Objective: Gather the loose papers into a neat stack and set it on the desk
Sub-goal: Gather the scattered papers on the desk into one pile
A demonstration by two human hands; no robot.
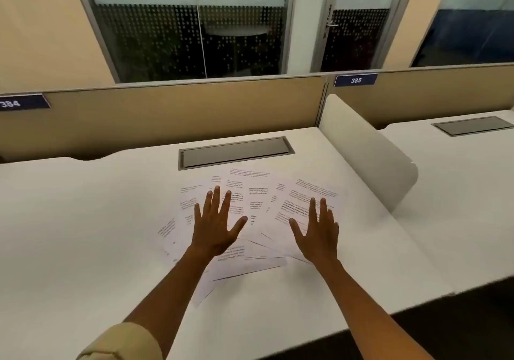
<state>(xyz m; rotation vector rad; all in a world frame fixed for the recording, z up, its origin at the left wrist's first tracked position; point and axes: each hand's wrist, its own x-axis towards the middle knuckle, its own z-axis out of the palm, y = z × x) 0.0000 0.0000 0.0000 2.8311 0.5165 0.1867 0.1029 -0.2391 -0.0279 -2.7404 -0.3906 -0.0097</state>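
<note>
Several loose printed papers (257,201) lie fanned and overlapping on the white desk (83,220), spread out in the middle of it. My left hand (215,226) hovers flat over the left part of the spread, fingers apart, holding nothing. Over the right part, my right hand (317,231) is likewise flat with fingers spread and empty. I cannot tell whether the palms touch the sheets. Some sheets are partly hidden under my hands and forearms.
A grey cable hatch (236,152) is set into the desk behind the papers. A tan partition (167,114) closes the back. A white rounded divider (370,151) stands at the right, with a neighbouring desk (459,178) beyond. The front edge runs diagonally at lower right.
</note>
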